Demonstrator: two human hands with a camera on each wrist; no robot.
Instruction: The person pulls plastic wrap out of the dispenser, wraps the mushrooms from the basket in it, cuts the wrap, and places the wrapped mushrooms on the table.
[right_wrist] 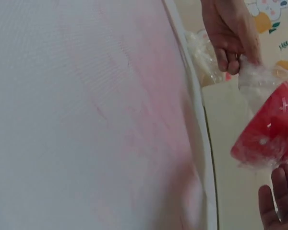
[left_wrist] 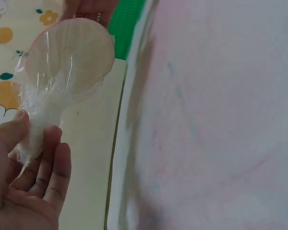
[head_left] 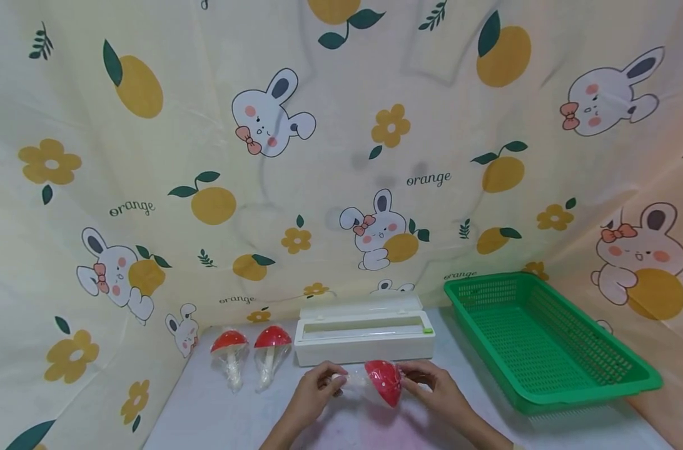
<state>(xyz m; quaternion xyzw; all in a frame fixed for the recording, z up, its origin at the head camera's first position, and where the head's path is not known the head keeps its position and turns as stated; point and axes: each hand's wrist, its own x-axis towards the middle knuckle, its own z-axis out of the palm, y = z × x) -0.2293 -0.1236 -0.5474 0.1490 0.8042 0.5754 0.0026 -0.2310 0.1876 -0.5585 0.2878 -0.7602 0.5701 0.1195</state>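
A mushroom [head_left: 383, 382] with a red, white-dotted cap and pale stem is wrapped in clear film and held sideways above the table. My left hand [head_left: 314, 390] pinches the wrapped stem end between thumb and fingers. At the cap, my right hand [head_left: 436, 390] holds the edge with its fingertips; its thumb is out of sight in the right wrist view. The flat, pale underside of the cap [left_wrist: 72, 57] faces the left wrist camera. Just behind the hands stands a white cling film dispenser [head_left: 364, 350], its clear lid raised.
Two more film-wrapped mushrooms, a left one [head_left: 229, 342] and a right one [head_left: 273, 339], lie on the white table [head_left: 206, 419] at left. On the right is a green plastic basket [head_left: 586, 399]. A patterned cloth [head_left: 330, 169] with rabbits and oranges hangs around the table.
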